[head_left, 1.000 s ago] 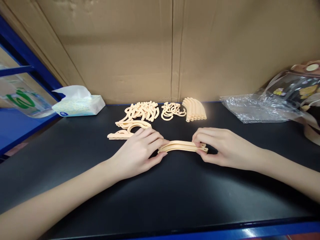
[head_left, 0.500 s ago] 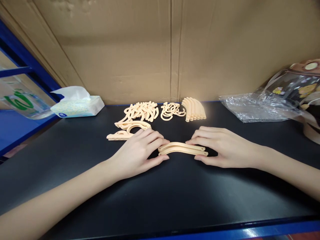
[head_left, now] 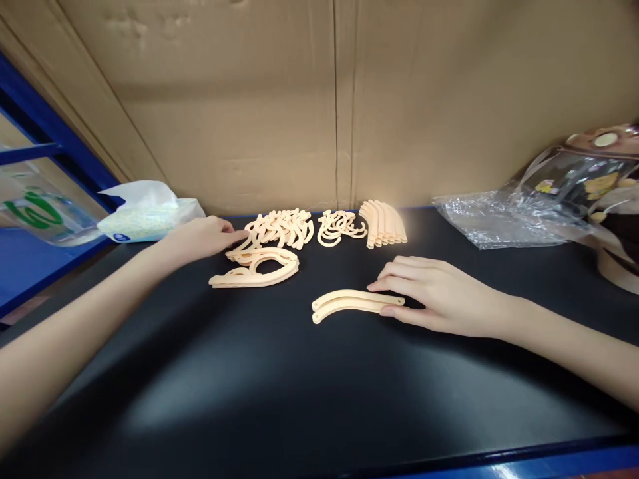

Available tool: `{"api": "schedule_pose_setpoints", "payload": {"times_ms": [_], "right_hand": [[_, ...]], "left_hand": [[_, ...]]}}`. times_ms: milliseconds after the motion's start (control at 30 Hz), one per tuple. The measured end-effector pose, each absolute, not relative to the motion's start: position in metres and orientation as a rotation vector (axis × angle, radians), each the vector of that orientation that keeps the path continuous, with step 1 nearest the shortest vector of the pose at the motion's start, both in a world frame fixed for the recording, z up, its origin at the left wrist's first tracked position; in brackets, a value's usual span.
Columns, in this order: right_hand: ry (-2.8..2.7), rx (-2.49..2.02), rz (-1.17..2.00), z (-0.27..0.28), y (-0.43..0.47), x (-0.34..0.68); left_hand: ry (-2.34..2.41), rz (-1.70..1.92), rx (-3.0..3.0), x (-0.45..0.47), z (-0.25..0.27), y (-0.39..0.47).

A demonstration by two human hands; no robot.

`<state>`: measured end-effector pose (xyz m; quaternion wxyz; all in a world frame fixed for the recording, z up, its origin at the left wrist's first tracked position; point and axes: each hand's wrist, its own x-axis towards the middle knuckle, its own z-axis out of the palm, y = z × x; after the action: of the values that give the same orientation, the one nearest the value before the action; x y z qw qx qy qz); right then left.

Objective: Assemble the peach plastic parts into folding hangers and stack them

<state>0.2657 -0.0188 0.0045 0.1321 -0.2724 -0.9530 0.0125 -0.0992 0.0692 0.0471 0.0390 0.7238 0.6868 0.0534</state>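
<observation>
Now your right hand (head_left: 439, 299) rests flat, fingers on the pair of curved cream plastic strips (head_left: 349, 303) on the black tabletop (head_left: 299, 386), your left hand (head_left: 202, 236) open, touching the heap of cream plastic hooks (head_left: 277, 229).

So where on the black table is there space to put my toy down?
The widest bare stretch of the black table lies in front of the two curved strips and right hand, down to the near edge. Smaller: between the tissue pack and left hand. The back is crowded with hook piles.
</observation>
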Motion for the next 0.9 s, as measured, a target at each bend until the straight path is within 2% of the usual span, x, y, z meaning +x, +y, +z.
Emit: {"api": "schedule_pose_setpoints", "payload": {"times_ms": [600,800,900], "right_hand": [[-2.791,-0.8,0.056,0.003,-0.019,0.265],[-2.733,-0.859,-0.003,0.001,-0.015,0.268],[-2.622,-0.928,-0.107,0.0,-0.009,0.267]], "left_hand": [[2.014,0.385,2.256,-0.092,0.032,0.052],[1.913,0.593,2.483,-0.067,0.031,0.041],[1.715,0.703,2.656,-0.045,0.025,0.025]]}}
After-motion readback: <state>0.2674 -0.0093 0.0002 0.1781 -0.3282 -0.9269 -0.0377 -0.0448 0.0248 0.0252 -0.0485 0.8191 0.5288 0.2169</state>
